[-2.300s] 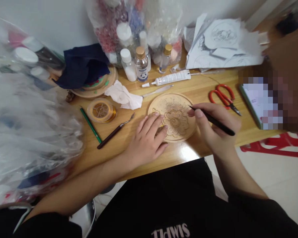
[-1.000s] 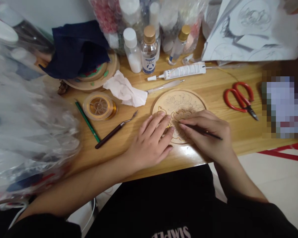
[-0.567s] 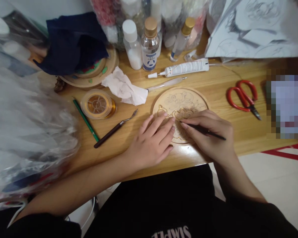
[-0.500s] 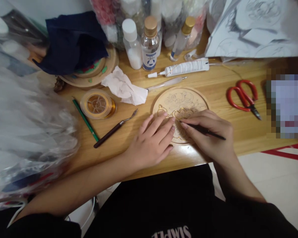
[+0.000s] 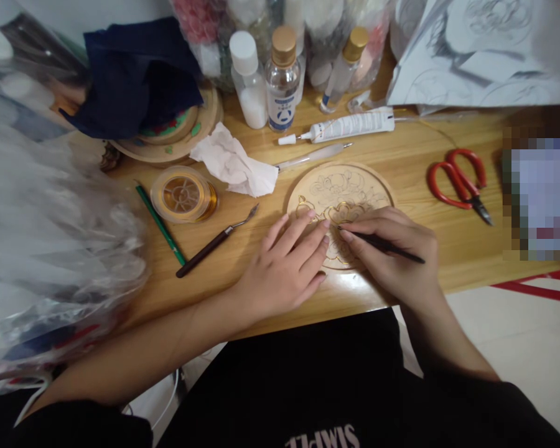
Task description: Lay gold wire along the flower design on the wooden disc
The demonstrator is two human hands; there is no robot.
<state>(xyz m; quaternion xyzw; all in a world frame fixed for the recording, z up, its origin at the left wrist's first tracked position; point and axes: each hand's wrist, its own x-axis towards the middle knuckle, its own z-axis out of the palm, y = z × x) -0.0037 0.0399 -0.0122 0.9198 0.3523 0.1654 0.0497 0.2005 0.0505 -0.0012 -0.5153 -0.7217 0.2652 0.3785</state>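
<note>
A round wooden plate [image 5: 338, 174] lies near the table's front edge, with a pencil-like line drawing on its face. Gold wire [image 5: 343, 211] follows some of the drawn lines. My left hand [image 5: 289, 261] rests over the plate's left part, fingers spread and laid flat, hiding part of the pattern. From the right, my right hand [image 5: 396, 249] grips a thin dark pointed tool [image 5: 387, 246] like a pen. Its tip touches or hovers just over the plate's middle, close to my left fingertips; I cannot tell which.
Left of the plate lie a palette knife [image 5: 214, 242], a green pencil [image 5: 161, 224], a spool of gold wire [image 5: 184, 194] and a crumpled tissue [image 5: 236, 162]. Behind are a white tube [image 5: 352, 126] and bottles [image 5: 282, 81]. Red-handled scissors [image 5: 460, 180] lie right. A plastic bag [image 5: 60, 249] crowds the left.
Both hands stay in nearly the same place. The tool's tip has shifted very slightly, and the whole view has moved a few pixels.
</note>
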